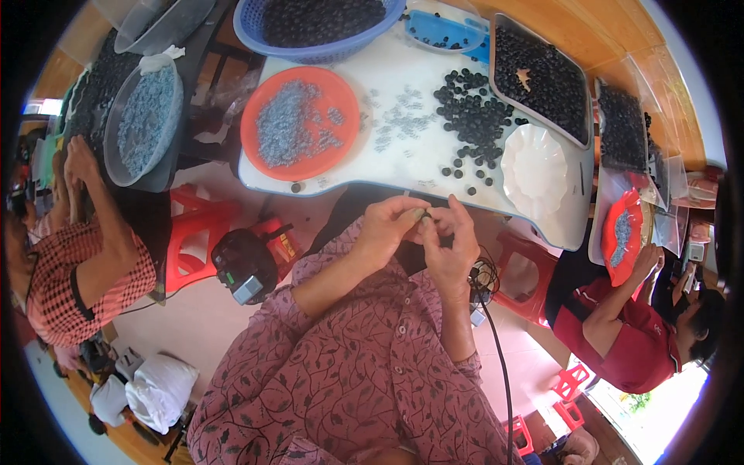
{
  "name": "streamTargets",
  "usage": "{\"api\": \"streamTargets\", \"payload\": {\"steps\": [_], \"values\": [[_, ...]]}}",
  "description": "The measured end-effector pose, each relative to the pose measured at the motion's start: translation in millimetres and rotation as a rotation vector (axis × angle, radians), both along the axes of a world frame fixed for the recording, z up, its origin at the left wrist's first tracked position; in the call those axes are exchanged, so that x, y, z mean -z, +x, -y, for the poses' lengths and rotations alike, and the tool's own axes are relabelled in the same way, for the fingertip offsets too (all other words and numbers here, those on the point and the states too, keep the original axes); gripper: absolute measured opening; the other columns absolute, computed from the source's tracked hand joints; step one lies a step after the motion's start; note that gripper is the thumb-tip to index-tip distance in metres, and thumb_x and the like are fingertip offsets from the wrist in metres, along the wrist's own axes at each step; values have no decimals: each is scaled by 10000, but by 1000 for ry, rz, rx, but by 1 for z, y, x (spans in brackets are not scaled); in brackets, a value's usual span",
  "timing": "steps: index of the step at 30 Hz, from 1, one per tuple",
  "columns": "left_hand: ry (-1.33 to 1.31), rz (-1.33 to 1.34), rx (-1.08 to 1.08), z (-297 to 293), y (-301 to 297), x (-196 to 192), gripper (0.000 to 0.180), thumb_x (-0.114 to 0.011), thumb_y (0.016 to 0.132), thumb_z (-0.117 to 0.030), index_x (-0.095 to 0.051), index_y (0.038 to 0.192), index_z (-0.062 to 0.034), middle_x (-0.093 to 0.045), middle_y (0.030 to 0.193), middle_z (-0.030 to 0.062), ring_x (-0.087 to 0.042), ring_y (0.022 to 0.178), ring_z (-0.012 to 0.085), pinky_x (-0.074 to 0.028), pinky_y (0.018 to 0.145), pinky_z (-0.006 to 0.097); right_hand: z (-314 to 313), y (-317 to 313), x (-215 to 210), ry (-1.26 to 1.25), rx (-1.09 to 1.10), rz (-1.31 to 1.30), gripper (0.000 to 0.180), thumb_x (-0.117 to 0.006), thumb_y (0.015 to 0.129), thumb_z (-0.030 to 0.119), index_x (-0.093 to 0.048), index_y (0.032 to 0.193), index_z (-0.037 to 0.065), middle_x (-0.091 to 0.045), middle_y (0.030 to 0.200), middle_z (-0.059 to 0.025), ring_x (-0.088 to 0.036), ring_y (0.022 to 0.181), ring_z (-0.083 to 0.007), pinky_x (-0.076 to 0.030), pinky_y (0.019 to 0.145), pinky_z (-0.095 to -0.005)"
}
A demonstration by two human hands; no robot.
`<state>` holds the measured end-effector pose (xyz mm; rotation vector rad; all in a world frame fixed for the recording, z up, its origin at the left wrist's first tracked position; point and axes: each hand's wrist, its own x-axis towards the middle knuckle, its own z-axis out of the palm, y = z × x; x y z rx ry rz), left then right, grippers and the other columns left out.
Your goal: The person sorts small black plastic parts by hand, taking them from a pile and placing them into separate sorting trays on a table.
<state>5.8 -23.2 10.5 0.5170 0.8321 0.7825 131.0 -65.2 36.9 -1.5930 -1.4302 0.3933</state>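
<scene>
Close together above the lap, just off the table's near edge, the fingertips of both hands meet around a small dark piece (425, 216). The left hand (390, 225) pinches it between thumb and forefinger. The right hand (452, 252) brings its thumb and fingers close against it, one finger raised; whether they grip it too, I cannot tell.

Beyond the hands lies the white table (387, 172). Loose black pieces (474, 116) spread over its right half, beside a white dish (535, 167) with a wavy rim. Left of them, small clear bits (403, 120) lie scattered, and next to those a red plate (347, 97) carries a heap of pale bluish bits (285, 120).

At the far side stand a blue basket (322, 54) and a tray (546, 126), both full of black pieces. Farther out, co-workers sit at tables on either side, one in a checked shirt (101, 275), another in a red shirt (632, 341).
</scene>
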Motion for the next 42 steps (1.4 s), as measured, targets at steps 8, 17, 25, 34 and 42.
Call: {"api": "streamTargets", "payload": {"steps": [8,17,25,34,42], "values": [[54,17,-32,-2,-1,-15,202,-640,939,-101,-663,1084,39,-693,960,89,-666,820,128,-579,716,254,-5,-1,-5,37,-50,115,554,-701,772,-65,-496,1286,-50,-648,869,-84,-557,663,-194,-510,591,-307],[87,-54,17,-6,-2,-10,219,-660,928,-105,-654,1090,43,-693,977,91,-668,841,132,-577,743,261,-2,-5,-2,26,-24,105,555,-686,777,-79,-485,1294,-67,-628,841,-86,-551,665,-207,-501,602,-323],[15,168,15,-13,-13,1,270,-608,962,-122,-624,1156,66,-692,984,127,-683,830,167,-598,741,303,7,-10,-18,-87,50,-326,499,-682,850,-30,-488,1309,-44,-683,1006,-96,-621,815,-131,-518,722,-262],[-2,420,60,-22,-23,4,283,-599,968,-161,-627,1159,45,-696,985,158,-690,777,167,-605,718,319,9,-5,-11,-93,122,-554,399,-640,899,-25,-511,1276,-12,-689,999,-78,-616,852,-87,-493,755,-222],[-33,502,19,-20,-21,2,263,-596,968,-147,-628,1147,43,-691,926,151,-663,707,138,-592,660,287,12,-7,-3,-130,88,-585,368,-637,910,-16,-525,1258,22,-690,963,-69,-609,823,-71,-478,707,-200]]}}
